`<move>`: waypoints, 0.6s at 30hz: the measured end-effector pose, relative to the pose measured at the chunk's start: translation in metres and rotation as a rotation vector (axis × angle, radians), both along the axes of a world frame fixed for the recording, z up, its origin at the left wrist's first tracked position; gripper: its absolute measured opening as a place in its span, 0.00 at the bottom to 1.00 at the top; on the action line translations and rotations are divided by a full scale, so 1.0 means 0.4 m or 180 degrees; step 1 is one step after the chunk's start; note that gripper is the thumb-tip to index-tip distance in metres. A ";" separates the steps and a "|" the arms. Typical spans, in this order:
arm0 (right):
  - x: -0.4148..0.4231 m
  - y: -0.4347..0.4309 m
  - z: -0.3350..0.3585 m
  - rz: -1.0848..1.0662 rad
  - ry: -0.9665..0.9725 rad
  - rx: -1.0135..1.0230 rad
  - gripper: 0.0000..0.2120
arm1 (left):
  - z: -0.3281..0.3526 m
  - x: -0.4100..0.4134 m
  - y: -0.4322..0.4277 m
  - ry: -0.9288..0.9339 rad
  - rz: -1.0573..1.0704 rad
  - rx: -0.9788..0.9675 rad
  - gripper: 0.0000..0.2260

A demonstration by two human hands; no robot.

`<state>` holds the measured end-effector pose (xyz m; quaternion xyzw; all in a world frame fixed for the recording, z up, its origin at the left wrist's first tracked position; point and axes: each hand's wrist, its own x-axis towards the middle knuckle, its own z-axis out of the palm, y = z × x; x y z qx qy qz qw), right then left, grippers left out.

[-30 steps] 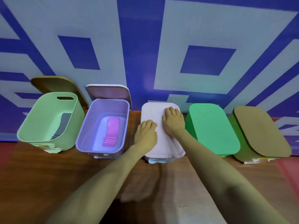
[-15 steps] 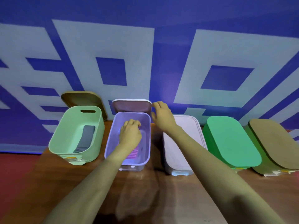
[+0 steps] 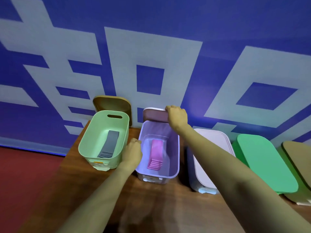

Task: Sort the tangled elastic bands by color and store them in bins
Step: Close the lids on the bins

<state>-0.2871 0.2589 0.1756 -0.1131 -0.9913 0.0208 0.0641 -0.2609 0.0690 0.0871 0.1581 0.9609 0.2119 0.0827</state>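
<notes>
An open lilac bin [image 3: 175,158] holds a stack of pink elastic bands [image 3: 155,156]. Its pinkish lid [image 3: 154,115] leans upright against the wall behind it. My right hand [image 3: 176,117] grips the lid's top right corner. My left hand [image 3: 133,153] holds the lilac bin's left rim with curled fingers. To the left, an open pale green bin [image 3: 87,145] contains grey bands [image 3: 108,144], and its tan lid [image 3: 111,103] leans on the wall behind.
Right of the lilac bin stand three lidded bins on the wooden table [image 3: 151,207]: a white one [image 3: 210,158], a bright green one [image 3: 265,163] and one with a tan lid [image 3: 299,162]. A blue and white patterned wall [image 3: 151,56] rises behind. Red floor [image 3: 25,174] lies at left.
Both hands left the white bin's lid and moved left. My right hand took hold of the leaning lilac lid; my left hand came to the lilac bin's left rim. The view shifted left.
</notes>
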 end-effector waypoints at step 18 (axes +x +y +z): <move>0.211 -0.062 0.010 0.1094 0.1650 0.0543 0.12 | 0.039 -0.004 -0.009 -0.0372 0.0281 0.0401 0.14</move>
